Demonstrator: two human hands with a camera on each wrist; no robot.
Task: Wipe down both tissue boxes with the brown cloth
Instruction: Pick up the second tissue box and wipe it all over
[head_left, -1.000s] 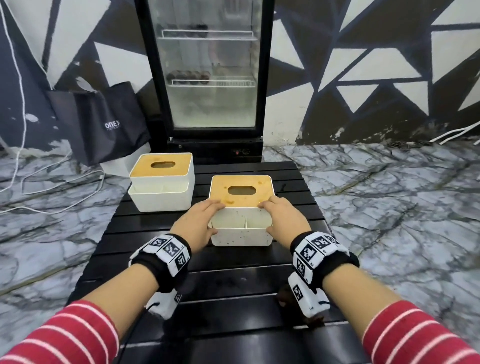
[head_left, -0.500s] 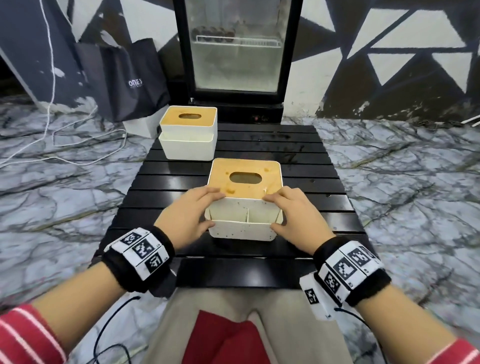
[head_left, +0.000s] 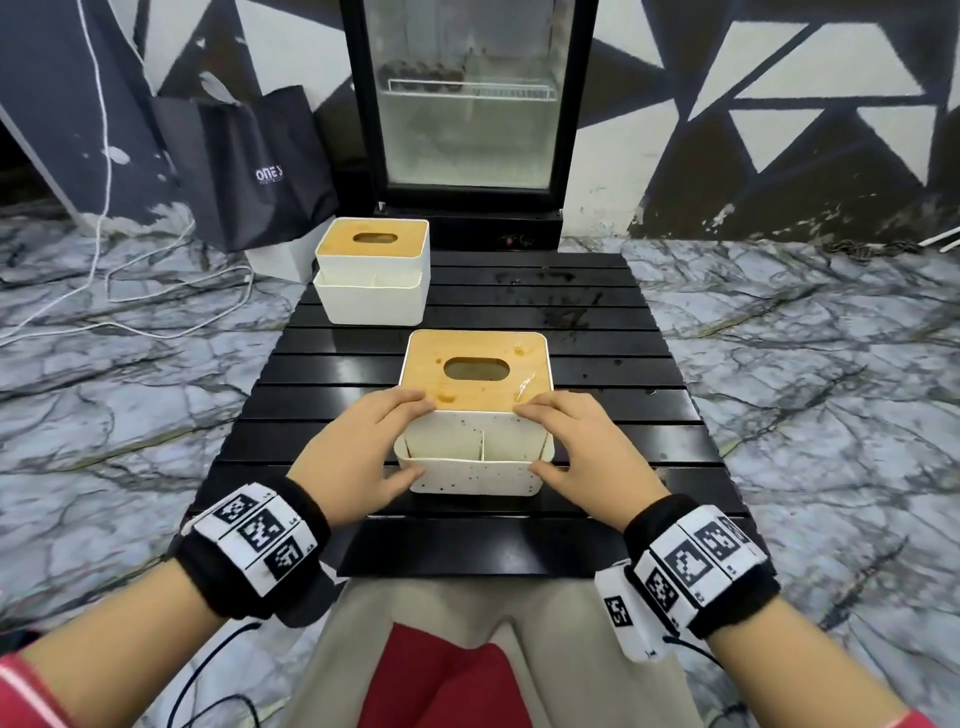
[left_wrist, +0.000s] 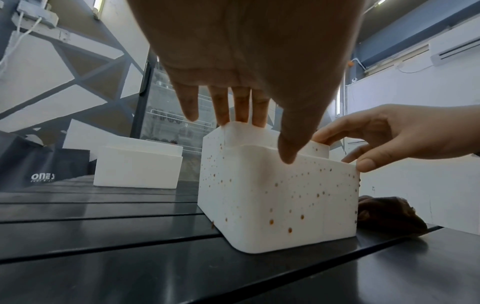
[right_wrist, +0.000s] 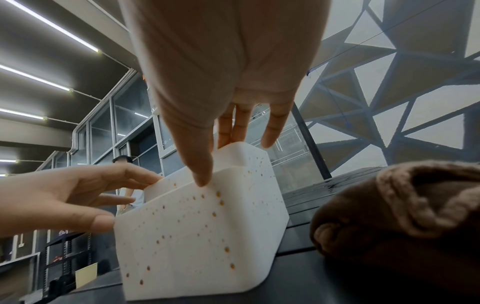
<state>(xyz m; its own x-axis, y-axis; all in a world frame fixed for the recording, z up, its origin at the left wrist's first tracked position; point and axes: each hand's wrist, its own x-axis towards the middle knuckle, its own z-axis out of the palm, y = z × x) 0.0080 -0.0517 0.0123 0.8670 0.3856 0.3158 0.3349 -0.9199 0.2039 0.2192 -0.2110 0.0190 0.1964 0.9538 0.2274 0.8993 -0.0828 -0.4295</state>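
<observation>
Flanking a speckled white plastic tissue box (head_left: 475, 470), both hands.

Near tissue box (head_left: 475, 415) centre of worktop (head_left: 623, 395); far tissue box (head_left: 373, 275) behind-left; cloth (right_wrist: 405, 207) just right of near box.

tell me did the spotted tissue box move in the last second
Yes, the spotted tissue box slid toward the near edge of the table: earlier its back overlapped the other tissue box, now it sits wholly in front.
</observation>
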